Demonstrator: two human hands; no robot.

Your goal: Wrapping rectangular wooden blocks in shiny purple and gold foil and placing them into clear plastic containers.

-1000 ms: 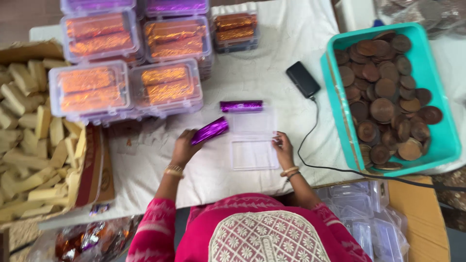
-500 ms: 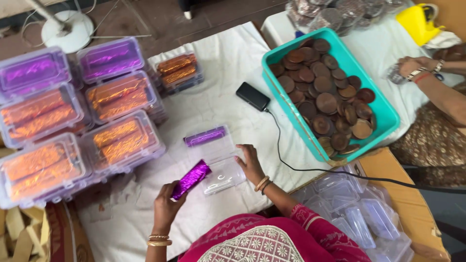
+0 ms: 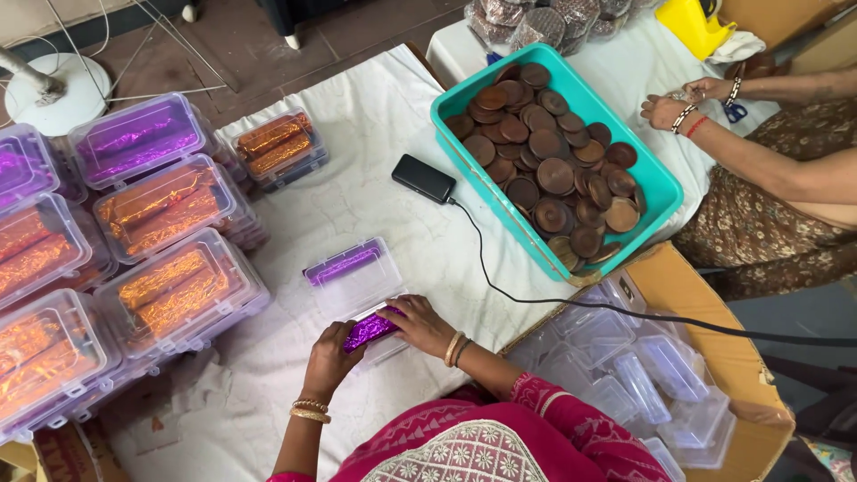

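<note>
Fingers of the left hand (image 3: pixel 328 355) and right hand (image 3: pixel 423 325) close together around a purple foil-wrapped bar (image 3: pixel 370 329), pressing it into a clear plastic box (image 3: pixel 355 284) on the white cloth (image 3: pixel 375 170), beside another purple bar (image 3: pixel 343 265).

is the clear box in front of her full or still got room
Still has room. The clear box holds one purple foil bar; both hands hold a second purple bar at its near edge.
</note>
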